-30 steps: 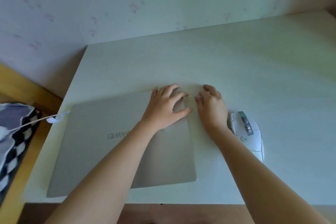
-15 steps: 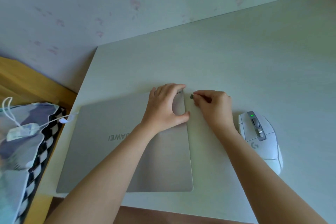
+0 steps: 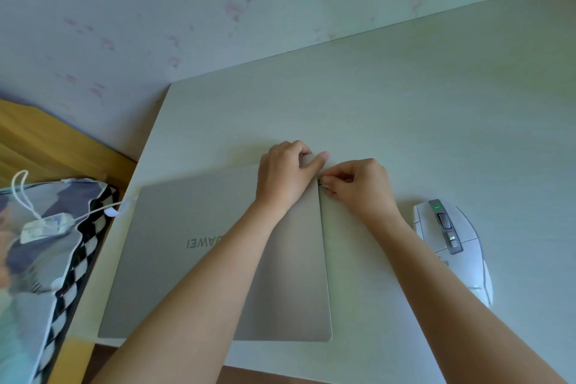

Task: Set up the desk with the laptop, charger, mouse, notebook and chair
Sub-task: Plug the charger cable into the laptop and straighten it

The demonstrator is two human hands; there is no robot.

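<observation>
A closed silver laptop (image 3: 174, 265) lies flat on the pale desk (image 3: 405, 109), its logo upside down to me. My left hand (image 3: 286, 178) rests on the lid's far right corner, fingers curled over the back edge. My right hand (image 3: 358, 187) pinches a small dark USB dongle (image 3: 321, 183) against the laptop's right side near that corner. A white mouse (image 3: 448, 243) with a green light sits just right of my right forearm. A white charger cable (image 3: 115, 207) is plugged in at the laptop's left side and runs off the desk.
A checkered and grey patterned cushion (image 3: 37, 259) with a white charger brick (image 3: 46, 226) on it lies left of the desk. Wooden furniture (image 3: 46, 140) stands behind it. A floral wall (image 3: 218, 9) backs the desk. The desk's front edge runs just below the laptop.
My right hand moved the dongle up against the laptop's right side. My left hand shifted its grip on the corner. The view turned left, showing more of the cushion.
</observation>
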